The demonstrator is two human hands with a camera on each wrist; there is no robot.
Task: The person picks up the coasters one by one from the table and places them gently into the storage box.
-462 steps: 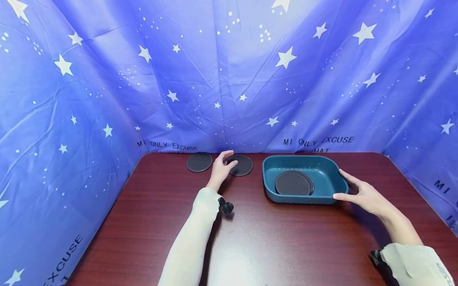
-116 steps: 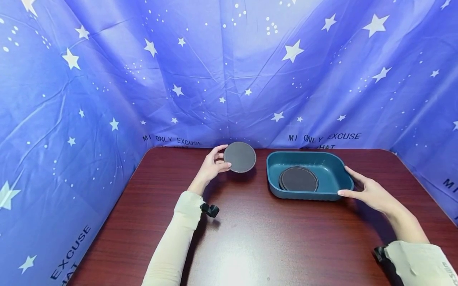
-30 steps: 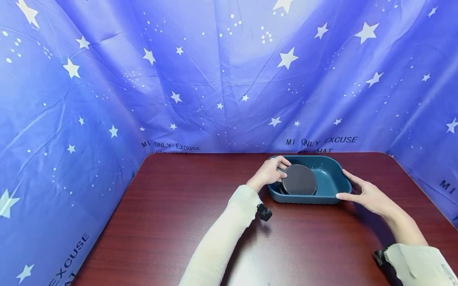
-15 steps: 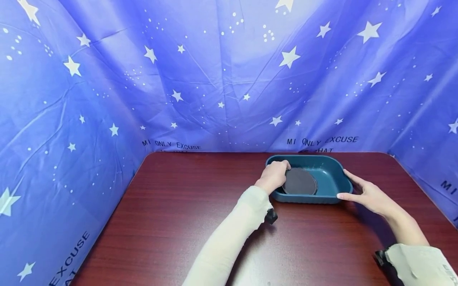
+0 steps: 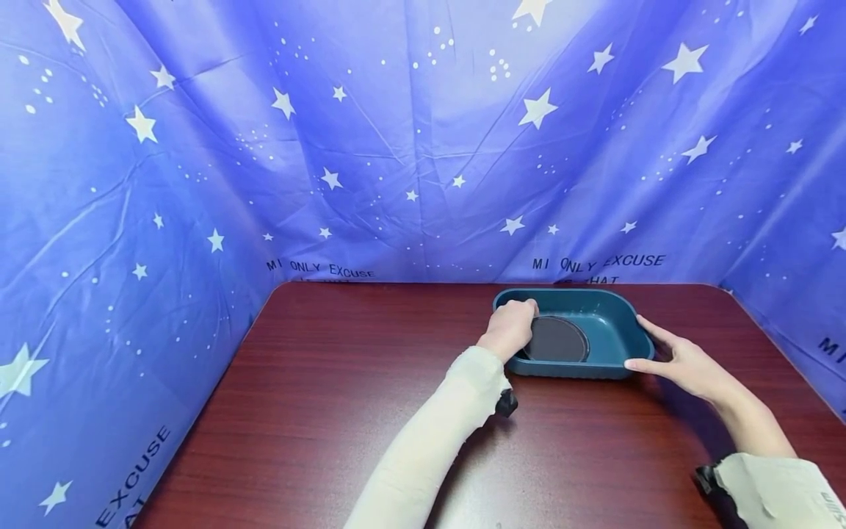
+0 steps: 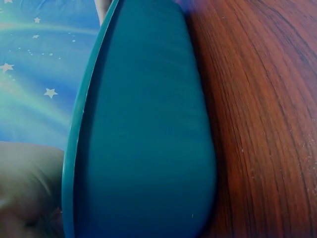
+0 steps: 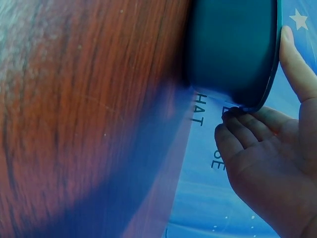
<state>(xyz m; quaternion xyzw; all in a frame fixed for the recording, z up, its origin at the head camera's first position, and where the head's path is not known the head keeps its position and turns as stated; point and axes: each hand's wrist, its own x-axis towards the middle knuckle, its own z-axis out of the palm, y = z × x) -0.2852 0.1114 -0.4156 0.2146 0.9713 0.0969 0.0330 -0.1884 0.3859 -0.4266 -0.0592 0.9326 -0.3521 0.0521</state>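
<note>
My left hand [image 5: 512, 328] reaches over the left end of a teal plastic basin [image 5: 581, 372], at the left edge of a dark round coaster [image 5: 560, 339] lying flat inside. Its fingers look curled down at the coaster's edge, with their tips hidden. In the left wrist view the basin's outer wall [image 6: 143, 124] fills the middle, and part of the hand [image 6: 29, 183] shows past the rim. My right hand [image 5: 687, 366] grips the basin's right end, thumb at the front corner and fingers along the end. The right wrist view shows the thumb [image 7: 292, 54] against the rim.
The basin stands near the back edge of a reddish-brown wooden table [image 5: 317, 411]. A blue curtain [image 5: 396, 147] with white stars hangs behind and along both sides. Dark straps with small black devices sit at both cuffs.
Earlier, two coasters lay on the table. My left hand has carried a coaster rightwards into the basin, where it now lies flat instead of tilted. The right hand has kept its place.
</note>
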